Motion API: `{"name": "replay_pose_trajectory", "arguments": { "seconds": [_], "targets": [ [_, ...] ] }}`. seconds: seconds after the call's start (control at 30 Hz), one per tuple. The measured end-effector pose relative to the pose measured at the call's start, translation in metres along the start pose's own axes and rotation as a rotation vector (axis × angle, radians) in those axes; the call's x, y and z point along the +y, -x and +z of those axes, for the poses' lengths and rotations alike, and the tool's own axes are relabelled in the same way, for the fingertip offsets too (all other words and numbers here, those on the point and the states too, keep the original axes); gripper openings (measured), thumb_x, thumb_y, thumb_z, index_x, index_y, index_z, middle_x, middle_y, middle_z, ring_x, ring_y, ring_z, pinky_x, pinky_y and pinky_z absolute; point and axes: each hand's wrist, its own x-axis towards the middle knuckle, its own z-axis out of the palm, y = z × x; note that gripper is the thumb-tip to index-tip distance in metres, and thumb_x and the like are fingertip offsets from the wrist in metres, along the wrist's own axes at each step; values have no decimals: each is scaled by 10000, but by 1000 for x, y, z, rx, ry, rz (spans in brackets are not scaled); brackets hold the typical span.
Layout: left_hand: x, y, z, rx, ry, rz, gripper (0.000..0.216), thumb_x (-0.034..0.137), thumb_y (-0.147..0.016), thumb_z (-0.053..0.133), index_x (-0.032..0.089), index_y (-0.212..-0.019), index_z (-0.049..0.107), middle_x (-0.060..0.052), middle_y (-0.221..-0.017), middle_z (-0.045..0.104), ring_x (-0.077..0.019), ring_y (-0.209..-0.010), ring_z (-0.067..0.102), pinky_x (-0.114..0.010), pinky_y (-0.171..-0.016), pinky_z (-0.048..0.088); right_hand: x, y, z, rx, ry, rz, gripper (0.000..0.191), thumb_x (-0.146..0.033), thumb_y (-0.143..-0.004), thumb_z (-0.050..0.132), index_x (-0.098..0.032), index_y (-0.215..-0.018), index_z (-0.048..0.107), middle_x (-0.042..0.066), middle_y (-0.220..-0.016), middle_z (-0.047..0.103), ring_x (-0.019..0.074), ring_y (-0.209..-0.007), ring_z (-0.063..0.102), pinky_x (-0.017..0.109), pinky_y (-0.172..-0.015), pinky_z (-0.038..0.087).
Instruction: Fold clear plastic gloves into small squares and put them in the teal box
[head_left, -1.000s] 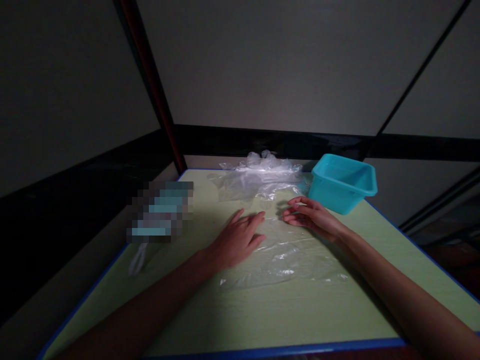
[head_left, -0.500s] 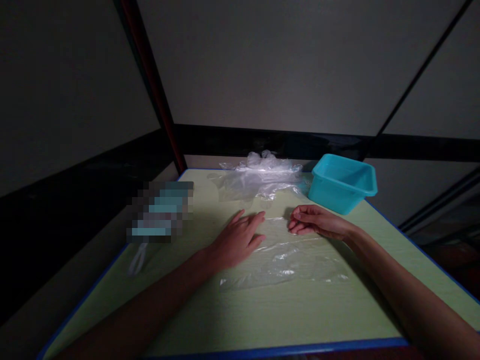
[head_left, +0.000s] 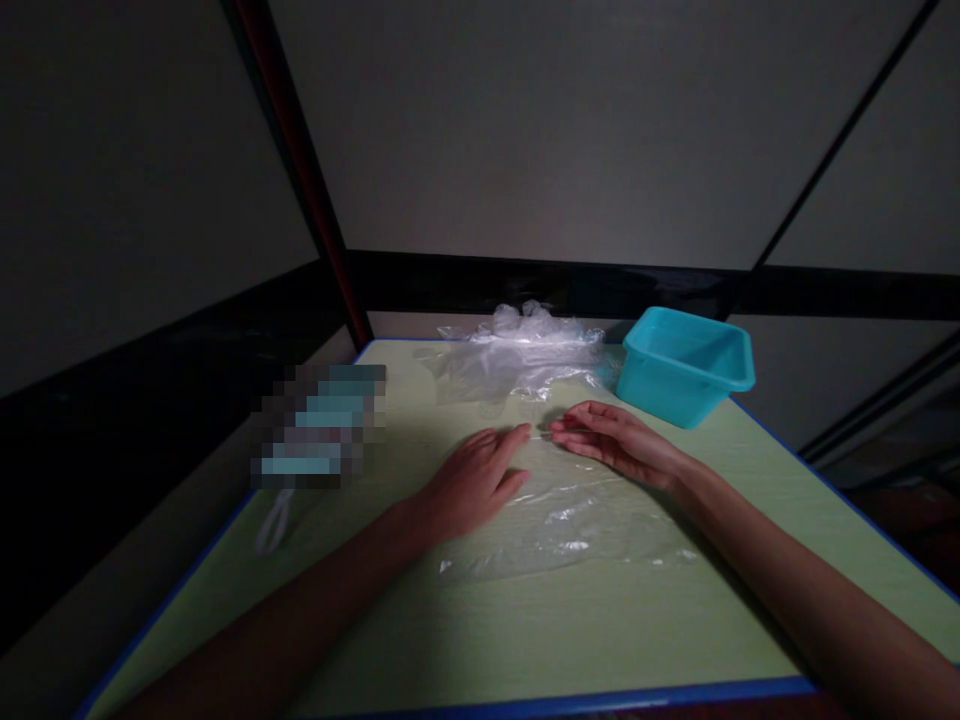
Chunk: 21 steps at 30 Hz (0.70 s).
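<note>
A clear, thin plastic bag [head_left: 574, 535] lies spread and wrinkled on the pale green table in front of me. My left hand [head_left: 476, 485] rests on its left part, palm down, with the fingers stretched out and the thumb apart. Over the bag's far edge is my right hand [head_left: 607, 440], turned on its side with loosely bent fingers pointing left. Its fingertips are close to those of my left hand, and I see nothing gripped in it. Beyond both hands sits a crumpled heap of clear plastic bags [head_left: 517, 360].
A turquoise plastic bin [head_left: 675, 385] stands at the back right. On the left lies a pixelated object [head_left: 322, 420] with a white loop [head_left: 274, 525] at its near end. The table [head_left: 480, 640] has a blue edge; dark-trimmed walls rise behind and to the left.
My right hand has moved left and slightly away from me, closer to my left hand, and its fingers have straightened somewhat. My left hand stays in place, its fingers closer together.
</note>
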Motion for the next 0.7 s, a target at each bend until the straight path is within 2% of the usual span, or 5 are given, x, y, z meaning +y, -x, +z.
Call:
{"name": "replay_pose_trajectory", "arguments": {
  "seconds": [0.1, 0.43, 0.7],
  "targets": [
    [0, 0, 0, 3, 3, 1, 480, 210, -808, 500, 150, -1243, 305, -82, -1166, 533, -220, -1065, 472, -368, -940, 339, 3, -3, -1, -1, -27, 56, 87, -144, -828, 515, -107, -903, 540, 121, -1011, 628, 136, -895, 619, 199, -804, 493],
    [-1, 0, 1, 3, 12, 14, 464, 209, -809, 494, 154, -1235, 318, -86, -1167, 531, -209, -1068, 475, -355, -921, 361, -10, 4, -15, 18, 89, 172, 35, -132, -845, 479, -128, -861, 510, 106, -882, 667, 132, -778, 652, 185, -665, 540],
    [-1, 0, 0, -2, 5, 8, 431, 203, -808, 495, 157, -1212, 350, -81, -1163, 531, -208, -1064, 474, -346, -924, 355, -15, 9, -21, -22, 229, 176, 92, -201, -832, 521, -146, -891, 478, 85, -837, 656, 126, -712, 651, 187, -609, 533]
  ]
}}
